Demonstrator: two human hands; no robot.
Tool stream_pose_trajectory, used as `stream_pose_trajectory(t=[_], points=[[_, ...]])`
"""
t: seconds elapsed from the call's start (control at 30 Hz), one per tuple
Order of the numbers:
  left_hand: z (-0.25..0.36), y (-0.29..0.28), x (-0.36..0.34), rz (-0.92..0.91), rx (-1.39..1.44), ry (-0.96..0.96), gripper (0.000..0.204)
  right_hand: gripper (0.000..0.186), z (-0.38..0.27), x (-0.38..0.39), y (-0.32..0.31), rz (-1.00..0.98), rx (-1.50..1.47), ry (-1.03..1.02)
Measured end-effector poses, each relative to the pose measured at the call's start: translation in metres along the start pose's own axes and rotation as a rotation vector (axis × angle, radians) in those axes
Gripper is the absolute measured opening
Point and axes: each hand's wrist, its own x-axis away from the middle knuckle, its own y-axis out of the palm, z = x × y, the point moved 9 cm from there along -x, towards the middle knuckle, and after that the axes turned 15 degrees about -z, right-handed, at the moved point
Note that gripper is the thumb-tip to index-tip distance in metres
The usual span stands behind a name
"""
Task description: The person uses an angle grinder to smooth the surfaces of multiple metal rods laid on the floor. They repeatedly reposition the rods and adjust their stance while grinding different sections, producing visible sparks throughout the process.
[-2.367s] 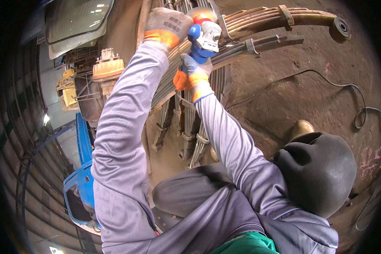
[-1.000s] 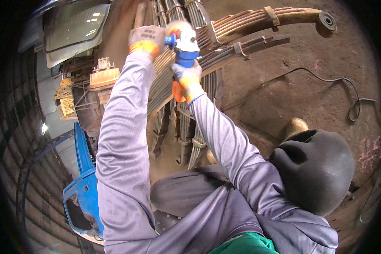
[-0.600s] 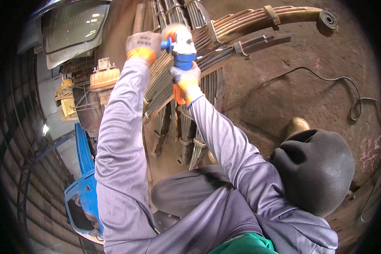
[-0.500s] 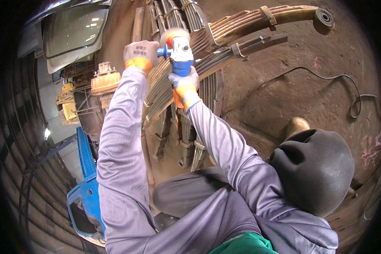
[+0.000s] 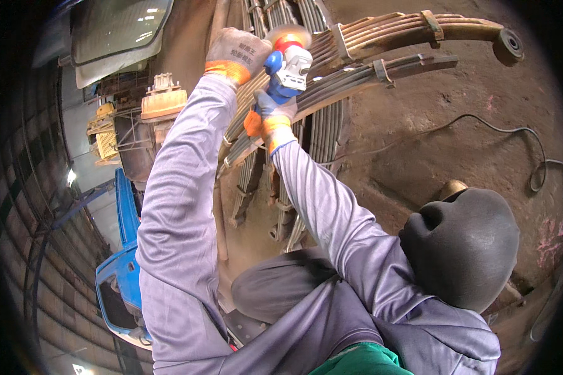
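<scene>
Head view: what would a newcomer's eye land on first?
Probably the blue-and-white power tool at upper centre, its disc blurred, gripped by the gloved left hand and gloved right hand. Next, the curved, banded steel strips sweeping toward the upper right. Then the bright blue vehicle door at lower left.

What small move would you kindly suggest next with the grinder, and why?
Perhaps guide the grinder slightly along the leaf springs: the left hand holds its side handle, the right hand its blue body, and the blurred disc seems to spin over them.
</scene>
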Motion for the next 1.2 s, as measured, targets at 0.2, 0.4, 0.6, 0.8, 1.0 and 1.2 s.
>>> stream_pose_trajectory(t=[0.2, 0.4, 0.6, 0.8, 1.0, 1.2], points=[[-0.001, 0.017, 0.011, 0.050, 0.071, -0.033, 0.006, 0.047, -0.006, 0.009, -0.002, 0.014, 0.023, 0.020], [-0.002, 0.004, 0.012, 0.186, 0.040, -0.024, 0.007, 0.059, -0.009, 0.011, 0.002, 0.051, -0.166, 0.016], [0.001, -0.012, 0.004, 0.212, 0.031, -0.015, 0.008, 0.047, -0.022, 0.002, -0.008, 0.100, -0.238, -0.057], [0.005, -0.039, -0.001, 0.416, -0.042, -0.057, 0.016, 0.048, -0.032, -0.004, -0.007, 0.027, -0.379, -0.057], [0.006, -0.044, -0.005, 0.331, -0.012, -0.052, 0.012, 0.038, -0.063, 0.009, -0.020, 0.094, -0.285, -0.079], [-0.007, -0.002, 0.010, 0.201, 0.051, -0.059, 0.016, 0.049, -0.042, 0.024, -0.003, -0.045, -0.249, 0.004]])
